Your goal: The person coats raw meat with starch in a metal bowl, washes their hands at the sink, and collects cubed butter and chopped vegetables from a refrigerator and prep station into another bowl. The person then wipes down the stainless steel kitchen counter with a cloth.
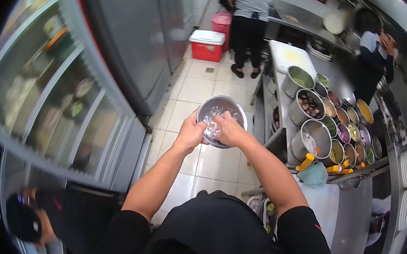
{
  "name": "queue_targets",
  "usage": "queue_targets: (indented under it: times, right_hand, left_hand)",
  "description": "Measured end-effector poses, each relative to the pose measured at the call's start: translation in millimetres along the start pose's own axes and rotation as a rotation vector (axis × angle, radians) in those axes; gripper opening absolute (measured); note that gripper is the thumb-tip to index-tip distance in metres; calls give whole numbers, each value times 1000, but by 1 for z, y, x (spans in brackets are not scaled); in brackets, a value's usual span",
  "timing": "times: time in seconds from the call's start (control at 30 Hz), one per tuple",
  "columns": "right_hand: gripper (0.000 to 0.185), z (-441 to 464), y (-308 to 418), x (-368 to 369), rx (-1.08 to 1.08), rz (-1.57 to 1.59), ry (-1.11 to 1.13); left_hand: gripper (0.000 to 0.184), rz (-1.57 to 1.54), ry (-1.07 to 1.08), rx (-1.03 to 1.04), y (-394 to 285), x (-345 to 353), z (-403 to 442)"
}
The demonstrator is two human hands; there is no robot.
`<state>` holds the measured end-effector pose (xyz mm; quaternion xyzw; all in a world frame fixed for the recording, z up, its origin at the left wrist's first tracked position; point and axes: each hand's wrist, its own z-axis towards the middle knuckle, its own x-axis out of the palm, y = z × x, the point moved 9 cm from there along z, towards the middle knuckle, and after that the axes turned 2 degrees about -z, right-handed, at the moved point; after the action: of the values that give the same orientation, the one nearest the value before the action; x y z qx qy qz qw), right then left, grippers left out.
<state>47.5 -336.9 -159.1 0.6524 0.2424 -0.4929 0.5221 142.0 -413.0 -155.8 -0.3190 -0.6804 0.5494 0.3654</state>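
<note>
A round metal bowl [221, 102] is held in front of me, above the floor. My left hand [191, 132] grips its left side, thumb near the rim and fingers running underneath. White, powdery-looking food pieces [213, 114] lie inside the bowl; their kind is too small to make out. My right hand [231, 130] reaches over the right rim into the bowl, its fingers curled down among the white pieces. The fingertips are partly hidden, and what they grasp does not show clearly.
On the right, a counter carries several metal containers [310, 137] of ingredients and a white cutting board [293, 58]. Glass-door fridges [64, 94] line the left. A red cooler [207, 51] stands ahead near a person [249, 14]. Other people are at far right [374, 55] and lower left [33, 218].
</note>
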Motion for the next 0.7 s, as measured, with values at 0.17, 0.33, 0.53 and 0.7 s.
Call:
queue_targets:
  times: [0.17, 0.33, 0.53, 0.7]
  right_hand:
    - [41, 74, -133, -58, 295, 5, -226]
    - [70, 133, -208, -133, 361, -108, -72]
    - [25, 250, -351, -196, 222, -104, -117]
    - [47, 301, -482, -217, 427, -126, -226]
  left_hand:
    - [49, -49, 121, -103, -8, 60, 137]
    - [47, -9, 251, -118, -26, 121, 292]
    - [46, -81, 258, -76, -41, 178, 454]
    - [40, 9, 353, -251, -3, 225, 577]
